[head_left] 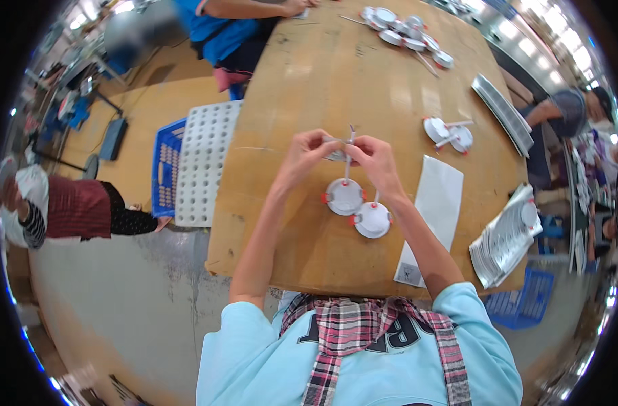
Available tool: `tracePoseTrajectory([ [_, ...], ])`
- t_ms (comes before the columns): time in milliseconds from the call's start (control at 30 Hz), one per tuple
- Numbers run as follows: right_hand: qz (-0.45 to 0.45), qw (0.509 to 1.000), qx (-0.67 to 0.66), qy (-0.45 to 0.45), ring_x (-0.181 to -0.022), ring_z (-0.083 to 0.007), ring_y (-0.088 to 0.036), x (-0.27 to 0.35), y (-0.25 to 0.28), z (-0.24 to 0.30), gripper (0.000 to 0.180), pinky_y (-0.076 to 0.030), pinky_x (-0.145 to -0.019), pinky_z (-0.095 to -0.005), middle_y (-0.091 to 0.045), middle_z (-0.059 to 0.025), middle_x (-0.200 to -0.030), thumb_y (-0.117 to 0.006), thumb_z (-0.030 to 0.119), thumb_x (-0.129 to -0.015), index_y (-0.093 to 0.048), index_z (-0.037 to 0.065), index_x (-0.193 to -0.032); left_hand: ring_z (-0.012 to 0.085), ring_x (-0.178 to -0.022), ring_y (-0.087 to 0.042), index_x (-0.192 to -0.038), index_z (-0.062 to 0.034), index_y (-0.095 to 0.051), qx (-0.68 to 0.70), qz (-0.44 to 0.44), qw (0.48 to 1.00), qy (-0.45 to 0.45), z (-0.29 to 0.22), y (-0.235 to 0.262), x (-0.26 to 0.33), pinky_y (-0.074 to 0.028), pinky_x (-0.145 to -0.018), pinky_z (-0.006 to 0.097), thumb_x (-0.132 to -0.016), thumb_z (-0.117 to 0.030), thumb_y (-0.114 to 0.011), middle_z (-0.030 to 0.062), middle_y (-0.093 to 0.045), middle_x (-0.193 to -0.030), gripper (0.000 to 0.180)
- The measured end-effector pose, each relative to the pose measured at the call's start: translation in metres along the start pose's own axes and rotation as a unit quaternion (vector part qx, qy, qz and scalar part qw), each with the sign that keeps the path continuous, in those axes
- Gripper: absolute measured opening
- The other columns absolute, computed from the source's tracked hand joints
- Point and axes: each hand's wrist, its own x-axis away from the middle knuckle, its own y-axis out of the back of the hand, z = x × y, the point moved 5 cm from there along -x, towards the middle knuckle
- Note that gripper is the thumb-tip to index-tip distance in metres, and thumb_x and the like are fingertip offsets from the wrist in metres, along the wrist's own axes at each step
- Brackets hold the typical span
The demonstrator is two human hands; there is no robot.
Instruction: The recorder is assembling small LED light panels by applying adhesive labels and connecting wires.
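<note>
Over the middle of the table, my left hand [299, 161] and my right hand [379, 164] meet with fingertips pinched. My right fingers grip a white cable [347, 170], whose thin wire ends stick up above them. From there the cable runs down to a round white lamp [345, 197] with red-tipped side clips, lying on the table. My left fingers are closed beside the cable; a small greyish piece shows under them, too small to name. A second round white lamp [372, 221] lies against the first, nearer to me.
A flat white bag [440, 193] lies by my right forearm, with a fanned stack of silvery bags [502, 243] beyond. Two lamps [460, 139] and a lamp cluster [415, 44] lie farther off. Left of the table [282, 88] stand a perforated white board [204, 166] and blue crate [165, 183].
</note>
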Motion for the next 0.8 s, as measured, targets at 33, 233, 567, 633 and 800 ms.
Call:
tracePoseTrajectory([
  [33, 0.018, 0.999, 0.000, -0.028, -0.073, -0.0120, -0.063, 0.000, 0.003, -0.003, 0.021, -0.054, -0.067, -0.0261, -0.067, -0.0082, -0.080, -0.064, 0.014, -0.086, -0.065, -0.006, -0.092, 0.0044, -0.069, -0.054, -0.081, -0.0011, -0.064, 0.020, -0.009, 1.000, 0.001, 0.004, -0.001, -0.002, -0.042, -0.058, 0.022, -0.085, -0.022, -0.068, -0.0002, -0.062, -0.073, 0.021],
  [233, 0.039, 0.999, 0.007, -0.024, -0.069, -0.0114, -0.062, 0.001, 0.027, 0.004, 0.023, -0.053, -0.064, -0.0252, -0.067, -0.0084, -0.079, -0.067, 0.018, -0.085, -0.066, -0.004, -0.089, 0.0049, -0.066, -0.056, -0.081, -0.0015, -0.066, 0.042, -0.029, 0.999, -0.005, 0.011, -0.012, -0.011, -0.044, -0.060, 0.022, -0.086, -0.023, -0.069, 0.0014, -0.065, -0.073, 0.022],
  [567, 0.063, 0.998, 0.014, 0.009, -0.063, -0.0072, -0.052, 0.002, 0.005, -0.001, 0.024, -0.046, -0.055, -0.0235, -0.053, 0.0009, -0.071, -0.061, 0.025, -0.088, -0.058, 0.003, -0.079, 0.0057, -0.070, -0.056, -0.080, -0.0014, -0.066, -0.005, -0.070, 0.997, -0.029, 0.024, -0.001, 0.004, -0.048, -0.063, 0.023, -0.088, -0.013, -0.062, -0.0008, -0.062, -0.073, 0.015],
  [633, 0.039, 0.997, 0.054, 0.027, -0.061, -0.0074, -0.049, 0.004, 0.019, -0.005, 0.027, -0.043, -0.053, -0.0237, -0.050, 0.0014, -0.066, -0.062, 0.024, -0.086, -0.054, 0.004, -0.072, 0.0056, -0.069, -0.055, -0.078, -0.0009, -0.066, 0.027, -0.050, 0.998, -0.032, 0.035, -0.015, -0.003, -0.047, -0.061, 0.023, -0.087, -0.012, -0.064, -0.0008, -0.062, -0.073, 0.014],
  [800, 0.024, 0.999, 0.026, 0.027, -0.062, -0.0076, -0.053, 0.015, 0.024, 0.001, 0.024, -0.046, -0.055, -0.0225, -0.056, -0.0010, -0.069, -0.063, 0.021, -0.087, -0.056, 0.003, -0.073, 0.0047, -0.064, -0.052, -0.075, -0.0011, -0.064, 0.064, -0.038, 0.995, -0.063, 0.023, -0.023, 0.002, -0.042, -0.055, 0.022, -0.085, -0.017, -0.068, -0.0024, -0.059, -0.067, 0.020],
])
